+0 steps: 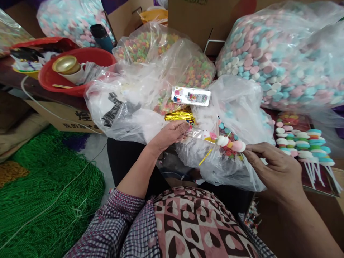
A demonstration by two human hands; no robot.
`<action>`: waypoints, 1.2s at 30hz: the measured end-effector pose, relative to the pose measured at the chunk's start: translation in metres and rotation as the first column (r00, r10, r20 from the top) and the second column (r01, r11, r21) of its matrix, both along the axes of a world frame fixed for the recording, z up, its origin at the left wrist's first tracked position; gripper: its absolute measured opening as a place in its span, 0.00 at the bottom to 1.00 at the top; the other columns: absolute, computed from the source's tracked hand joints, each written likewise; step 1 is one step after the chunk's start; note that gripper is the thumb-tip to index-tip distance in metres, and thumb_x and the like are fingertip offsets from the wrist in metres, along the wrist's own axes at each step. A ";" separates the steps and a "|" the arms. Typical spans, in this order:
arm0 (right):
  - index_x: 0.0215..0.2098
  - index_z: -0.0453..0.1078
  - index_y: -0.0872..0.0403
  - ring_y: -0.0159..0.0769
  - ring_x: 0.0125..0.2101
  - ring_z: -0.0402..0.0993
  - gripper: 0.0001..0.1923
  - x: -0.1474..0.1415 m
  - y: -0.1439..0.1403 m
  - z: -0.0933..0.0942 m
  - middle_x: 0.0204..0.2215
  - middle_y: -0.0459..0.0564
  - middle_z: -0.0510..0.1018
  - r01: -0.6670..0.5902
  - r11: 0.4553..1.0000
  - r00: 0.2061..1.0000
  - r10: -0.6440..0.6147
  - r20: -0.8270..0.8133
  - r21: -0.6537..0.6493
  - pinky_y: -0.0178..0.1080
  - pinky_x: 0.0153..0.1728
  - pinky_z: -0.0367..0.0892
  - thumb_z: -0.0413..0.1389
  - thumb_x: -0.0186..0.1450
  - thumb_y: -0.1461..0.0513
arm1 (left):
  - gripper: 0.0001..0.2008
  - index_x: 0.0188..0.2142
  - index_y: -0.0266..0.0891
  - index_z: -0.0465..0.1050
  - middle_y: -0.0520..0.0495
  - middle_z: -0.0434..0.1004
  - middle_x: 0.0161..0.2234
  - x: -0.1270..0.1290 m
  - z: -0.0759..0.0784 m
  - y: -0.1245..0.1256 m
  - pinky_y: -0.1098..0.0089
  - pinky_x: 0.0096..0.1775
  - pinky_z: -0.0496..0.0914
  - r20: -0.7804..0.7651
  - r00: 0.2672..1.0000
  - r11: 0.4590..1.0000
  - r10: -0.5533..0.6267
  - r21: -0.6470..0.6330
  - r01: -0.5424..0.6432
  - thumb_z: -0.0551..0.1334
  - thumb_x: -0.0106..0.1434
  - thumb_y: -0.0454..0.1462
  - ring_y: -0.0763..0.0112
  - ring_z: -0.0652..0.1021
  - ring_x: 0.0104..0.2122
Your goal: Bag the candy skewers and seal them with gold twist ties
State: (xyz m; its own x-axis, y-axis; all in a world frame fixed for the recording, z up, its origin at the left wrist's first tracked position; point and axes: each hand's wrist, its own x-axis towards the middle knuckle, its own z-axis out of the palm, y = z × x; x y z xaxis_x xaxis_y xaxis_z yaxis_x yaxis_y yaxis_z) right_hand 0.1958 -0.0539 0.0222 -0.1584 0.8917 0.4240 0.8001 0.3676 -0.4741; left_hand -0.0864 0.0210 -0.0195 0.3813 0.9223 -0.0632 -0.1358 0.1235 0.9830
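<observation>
My left hand [168, 138] pinches the open end of a narrow clear wrapper [200, 134]. My right hand [274, 168] grips the stick end of a candy skewer [231, 143] of white, yellow and pink discs, whose tip lies inside that wrapper. A bundle of gold twist ties [180, 115] lies just above my left fingers. A small printed packet [191, 96] rests on the plastic bags behind it. One loose yellow tie [205, 157] lies on the bag under the skewer.
Finished candy skewers [303, 143] lie in rows at right. Big bags of pastel discs [282, 57] and coloured ring candy [172, 61] crowd the back. A red basin [77, 68] with a gold-lidded cup stands at left, green netting [45, 190] on the floor.
</observation>
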 end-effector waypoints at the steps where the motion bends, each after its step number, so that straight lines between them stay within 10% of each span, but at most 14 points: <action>1: 0.32 0.78 0.52 0.37 0.28 0.81 0.09 -0.001 -0.001 -0.003 0.28 0.50 0.84 0.018 1.000 1.000 -0.018 -0.005 0.000 0.36 0.32 0.74 0.58 0.66 0.58 | 0.28 0.25 0.39 0.63 0.57 0.55 0.21 0.001 0.002 -0.001 0.72 0.23 0.60 -0.010 1.000 1.000 -0.024 0.010 0.024 0.63 0.57 0.61 0.82 0.57 0.18; 12: 0.30 0.78 0.51 0.37 0.24 0.79 0.19 0.002 -0.006 -0.017 0.25 0.50 0.83 -0.015 0.973 0.998 0.000 -0.065 -0.229 0.36 0.27 0.71 0.54 0.68 0.48 | 0.24 0.27 0.40 0.64 0.57 0.60 0.23 0.004 0.007 -0.004 0.72 0.29 0.68 0.005 0.999 0.999 -0.039 -0.015 0.039 0.65 0.58 0.57 0.82 0.61 0.19; 18: 0.30 0.78 0.50 0.33 0.22 0.73 0.15 -0.015 -0.009 -0.028 0.23 0.46 0.79 0.079 0.969 0.967 -0.132 -0.218 -0.235 0.34 0.24 0.65 0.58 0.65 0.49 | 0.28 0.47 0.45 0.72 0.44 0.77 0.45 0.015 0.021 -0.011 0.62 0.41 0.73 0.310 0.949 0.999 0.047 -0.029 -0.040 0.60 0.59 0.62 0.60 0.78 0.47; 22: 0.32 0.78 0.51 0.28 0.17 0.60 0.15 -0.041 -0.012 -0.034 0.17 0.41 0.69 0.013 0.918 0.821 -0.236 -0.520 -0.396 0.33 0.19 0.55 0.61 0.63 0.48 | 0.39 0.53 0.47 0.71 0.41 0.77 0.47 0.027 0.036 -0.019 0.57 0.42 0.72 0.261 0.951 0.982 0.168 0.042 -0.185 0.49 0.57 0.69 0.52 0.76 0.53; 28: 0.31 0.76 0.54 0.25 0.17 0.51 0.18 -0.068 -0.012 -0.035 0.15 0.38 0.60 -0.124 0.873 0.529 -0.345 -0.776 -0.472 0.31 0.18 0.47 0.64 0.60 0.47 | 0.46 0.56 0.51 0.66 0.43 0.70 0.59 0.027 0.050 -0.023 0.54 0.53 0.71 0.424 0.905 0.977 -0.009 0.196 -0.083 0.69 0.41 0.64 0.49 0.71 0.60; 36: 0.35 0.76 0.52 0.25 0.18 0.55 0.15 -0.077 -0.016 -0.038 0.17 0.39 0.63 -0.182 0.885 0.465 -0.306 -0.830 -0.428 0.31 0.19 0.50 0.66 0.59 0.50 | 0.16 0.43 0.45 0.75 0.51 0.79 0.33 0.043 0.045 -0.016 0.63 0.46 0.74 0.522 0.815 0.966 0.251 -0.089 -0.241 0.67 0.61 0.50 0.65 0.81 0.42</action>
State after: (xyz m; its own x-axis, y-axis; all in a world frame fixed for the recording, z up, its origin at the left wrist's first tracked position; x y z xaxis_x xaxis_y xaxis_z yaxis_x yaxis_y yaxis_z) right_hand 0.1188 -0.0700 -0.0156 0.1313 0.9864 -0.0993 -0.1050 -0.0858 -0.9908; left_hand -0.0431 0.0046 0.0256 0.1221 0.9905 0.0633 -0.6580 0.0330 0.7523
